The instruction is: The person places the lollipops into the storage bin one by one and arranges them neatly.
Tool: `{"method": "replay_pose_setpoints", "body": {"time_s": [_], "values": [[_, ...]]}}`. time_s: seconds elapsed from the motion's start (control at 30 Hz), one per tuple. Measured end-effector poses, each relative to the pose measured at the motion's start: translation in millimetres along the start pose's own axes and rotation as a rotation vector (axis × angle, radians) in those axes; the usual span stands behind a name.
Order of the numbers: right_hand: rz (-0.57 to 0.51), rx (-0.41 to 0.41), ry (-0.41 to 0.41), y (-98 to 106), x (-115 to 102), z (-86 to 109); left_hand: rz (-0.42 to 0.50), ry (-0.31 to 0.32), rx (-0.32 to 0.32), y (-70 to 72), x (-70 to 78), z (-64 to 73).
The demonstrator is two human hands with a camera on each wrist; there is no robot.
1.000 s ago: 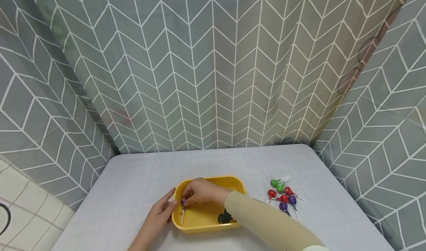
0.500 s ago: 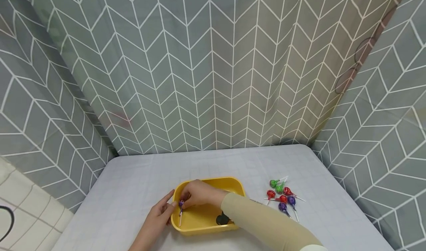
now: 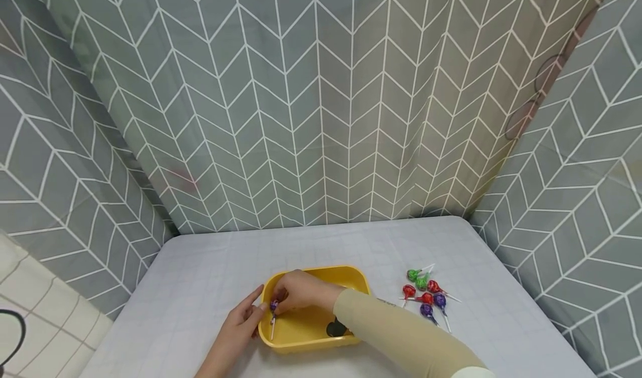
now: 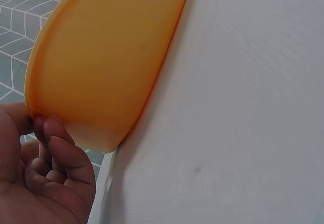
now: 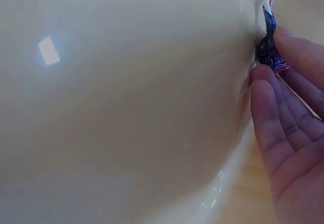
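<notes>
My right hand reaches into a yellow plastic tray. It pinches a purple-wrapped lollipop by its candy head, at the tray's left end. In the right wrist view the lollipop sits between thumb and fingertips, right at the tray wall, its white stick pointing up the picture. My left hand grips the tray's left rim. Seen from the left wrist, the left hand's thumb and fingers meet on the orange-looking tray's edge, other fingers curled beneath.
Inside the tray a black object lies partly behind the right sleeve. Right of the tray, several lollipops lie loose on the white-covered table: green, red and purple. Patterned grey curtains enclose the table.
</notes>
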State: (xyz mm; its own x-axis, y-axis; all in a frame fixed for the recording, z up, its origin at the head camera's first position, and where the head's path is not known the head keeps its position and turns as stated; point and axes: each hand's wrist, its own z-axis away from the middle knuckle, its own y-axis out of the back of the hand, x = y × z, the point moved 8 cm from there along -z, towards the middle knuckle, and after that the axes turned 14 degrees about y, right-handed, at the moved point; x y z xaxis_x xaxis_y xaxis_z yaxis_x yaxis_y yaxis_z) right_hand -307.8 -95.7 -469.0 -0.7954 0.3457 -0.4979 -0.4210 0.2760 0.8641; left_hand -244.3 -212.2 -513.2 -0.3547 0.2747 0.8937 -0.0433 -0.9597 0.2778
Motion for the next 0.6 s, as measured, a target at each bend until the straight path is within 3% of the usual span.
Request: {"method": "replay_pose_setpoints", "body": {"time_s": [0.6], "values": [[-0.019,-0.009,-0.028,9.3,1.5,4.3,-0.01,-0.002,0.045,-0.1,-1.4,-0.4]]}}
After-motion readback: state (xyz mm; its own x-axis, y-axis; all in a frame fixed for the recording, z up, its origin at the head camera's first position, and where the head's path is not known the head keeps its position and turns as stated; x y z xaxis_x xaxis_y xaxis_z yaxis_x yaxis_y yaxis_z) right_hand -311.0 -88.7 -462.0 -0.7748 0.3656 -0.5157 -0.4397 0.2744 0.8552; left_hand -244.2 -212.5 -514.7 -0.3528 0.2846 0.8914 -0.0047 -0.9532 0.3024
